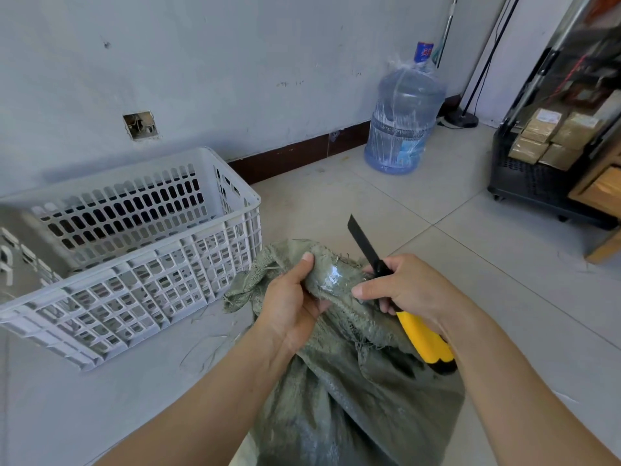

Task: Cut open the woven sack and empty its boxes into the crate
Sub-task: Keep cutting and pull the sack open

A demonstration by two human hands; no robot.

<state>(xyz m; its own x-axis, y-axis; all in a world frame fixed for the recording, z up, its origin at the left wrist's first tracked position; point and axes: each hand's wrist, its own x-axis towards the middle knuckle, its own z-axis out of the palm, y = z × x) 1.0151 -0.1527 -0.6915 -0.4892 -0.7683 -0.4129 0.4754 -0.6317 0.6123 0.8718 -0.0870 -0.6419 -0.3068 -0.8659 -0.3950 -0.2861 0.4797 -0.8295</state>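
Note:
A grey-green woven sack [349, 391] stands on the floor at the bottom centre, its neck bunched and wrapped in clear tape. My left hand [292, 307] grips the neck from the left, thumb on top. My right hand [410, 287] holds a yellow-handled utility knife [421, 338], its black blade out and pointing up and away, while the thumb presses on the taped neck. The white slatted plastic crate [188, 284] stands to the left of the sack with nothing visible inside. The sack hides its contents.
A blue water jug [403, 122] stands by the wall at the back. At right, a black wheeled cart [537, 183] carries several taped brown parcels [551, 136]. Loose sack fibres [205, 351] lie on the tiled floor in front of the crate.

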